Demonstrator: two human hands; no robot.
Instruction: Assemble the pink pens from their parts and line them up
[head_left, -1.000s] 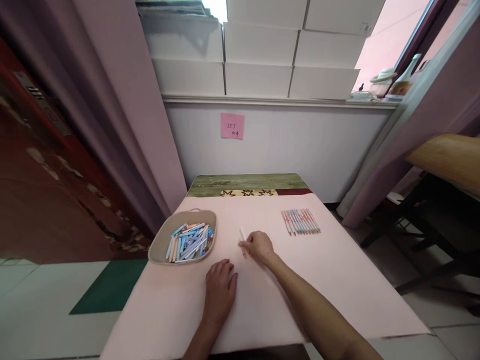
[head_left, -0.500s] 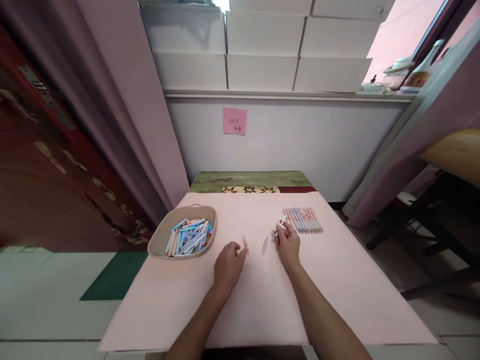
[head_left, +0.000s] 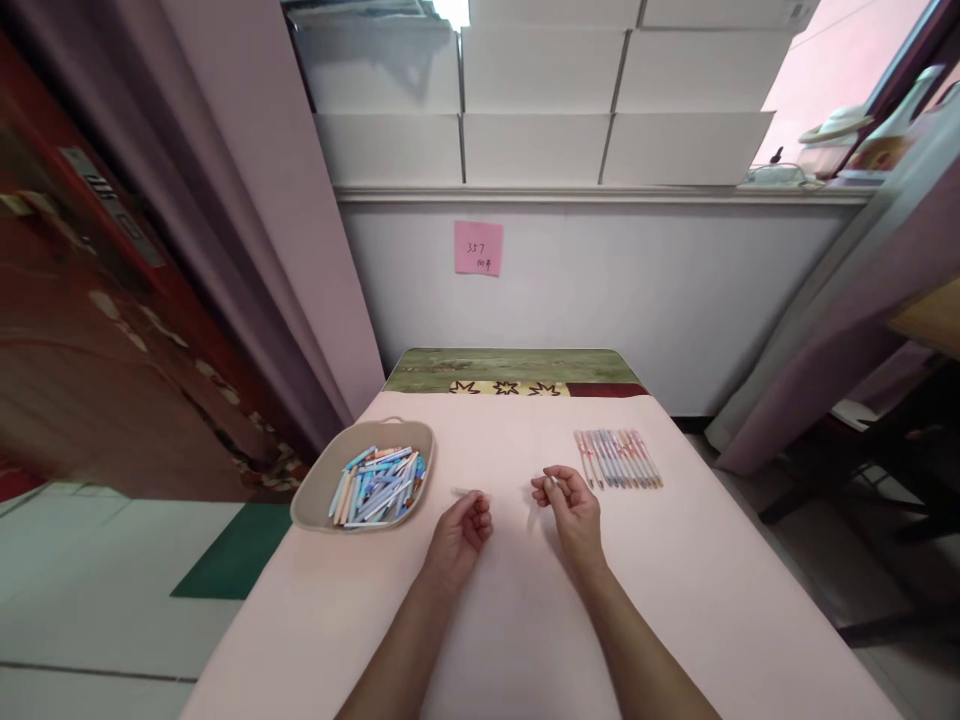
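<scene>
My left hand point(head_left: 461, 530) is closed, fingers curled, around a slim translucent pen barrel point(head_left: 460, 491) whose end sticks out to the left. Opposite it, my right hand point(head_left: 571, 508) pinches a small pale pen part between thumb and forefinger; its exact shape is blurred and mostly covered. The two hands are apart, both just above the pink tabletop cover. To the right of my right hand lies a neat row of several clear pens point(head_left: 619, 459) with coloured patterns and metallic tips. Left of my left hand stands a beige basket point(head_left: 311, 500) holding many blue, white and peach pen parts point(head_left: 379, 488).
The table is covered in pale pink point(head_left: 510, 610), with a green patterned strip point(head_left: 510, 366) showing at its far edge. A pink note point(head_left: 478, 248) is stuck on the wall. Purple curtains point(head_left: 300, 250) hang at the left, and dark furniture stands at the right.
The slim piece by my left hand is now in its grip and turned sideways. My right hand has shifted left from the pen row, and the translucent piece between the hands has left its spot.
</scene>
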